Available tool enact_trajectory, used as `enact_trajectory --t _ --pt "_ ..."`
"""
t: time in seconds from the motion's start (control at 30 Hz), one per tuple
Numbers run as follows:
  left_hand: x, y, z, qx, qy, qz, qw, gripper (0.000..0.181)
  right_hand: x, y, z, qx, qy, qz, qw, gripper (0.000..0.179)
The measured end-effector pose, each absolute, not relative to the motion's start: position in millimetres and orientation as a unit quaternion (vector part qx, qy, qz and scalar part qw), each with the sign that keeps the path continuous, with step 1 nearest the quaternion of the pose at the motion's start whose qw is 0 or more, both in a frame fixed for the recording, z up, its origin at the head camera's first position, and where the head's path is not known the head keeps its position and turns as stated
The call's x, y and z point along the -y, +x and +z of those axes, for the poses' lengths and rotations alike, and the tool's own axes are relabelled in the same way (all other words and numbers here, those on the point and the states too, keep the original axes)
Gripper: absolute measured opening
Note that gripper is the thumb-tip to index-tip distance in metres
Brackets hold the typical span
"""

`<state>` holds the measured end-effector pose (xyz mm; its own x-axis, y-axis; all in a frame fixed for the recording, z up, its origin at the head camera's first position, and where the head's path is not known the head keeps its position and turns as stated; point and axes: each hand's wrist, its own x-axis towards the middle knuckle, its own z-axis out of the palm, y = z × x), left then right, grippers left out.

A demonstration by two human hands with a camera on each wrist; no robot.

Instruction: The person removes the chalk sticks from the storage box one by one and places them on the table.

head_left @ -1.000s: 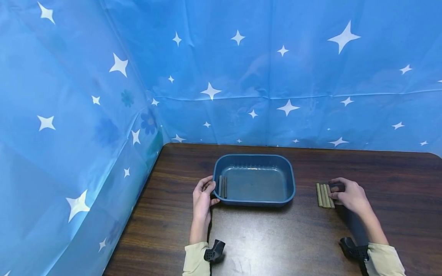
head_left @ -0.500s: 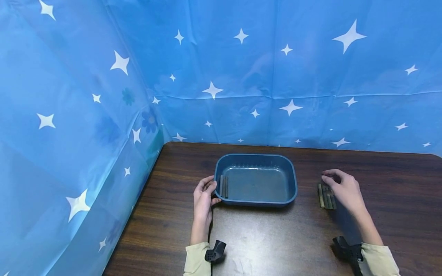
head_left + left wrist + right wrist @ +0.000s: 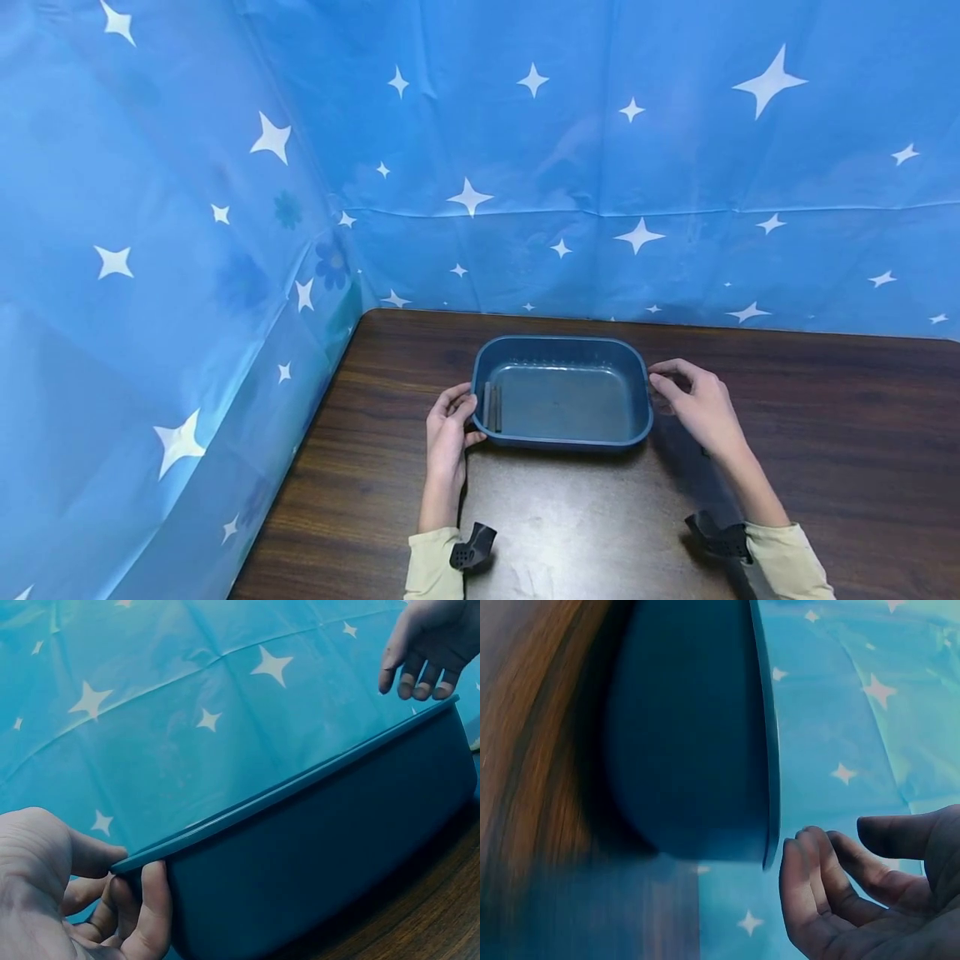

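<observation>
A blue plastic basin (image 3: 570,442) with rounded corners sits on the table. My left hand (image 3: 447,437) grips its left rim, thumb over the edge and fingers underneath; the left wrist view shows the thumb and fingers of that left hand (image 3: 90,892) on either side of the rim. Thin grey-brown sticks (image 3: 492,407) lie side by side inside, along the left wall. By the right rim is my right hand (image 3: 701,408), its fingertips close to the edge. In the right wrist view, nothing is between the bent fingers and thumb of that right hand (image 3: 870,892).
The dark wood table (image 3: 847,433) reaches back to a blue curtain (image 3: 585,158) with white stars. Each wrist wears a black camera mount (image 3: 474,548). My right hand and forearm cover most of the spot where other short sticks lay.
My right hand has moved left, off the greenish sticks on the table and over to the basin's right rim. The left hand has kept its grip on the basin.
</observation>
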<state>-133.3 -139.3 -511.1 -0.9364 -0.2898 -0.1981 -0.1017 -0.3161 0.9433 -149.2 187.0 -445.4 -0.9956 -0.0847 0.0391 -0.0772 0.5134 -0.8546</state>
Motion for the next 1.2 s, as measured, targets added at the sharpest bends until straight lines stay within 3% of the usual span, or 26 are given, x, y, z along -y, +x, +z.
enact_trajectory --t 1.2 --pt "141 -133 -513 0.571 0.172 -0.8 0.058 0.031 -66 -158 -467 -0.854 -0.11 -0.497 0.107 0.031"
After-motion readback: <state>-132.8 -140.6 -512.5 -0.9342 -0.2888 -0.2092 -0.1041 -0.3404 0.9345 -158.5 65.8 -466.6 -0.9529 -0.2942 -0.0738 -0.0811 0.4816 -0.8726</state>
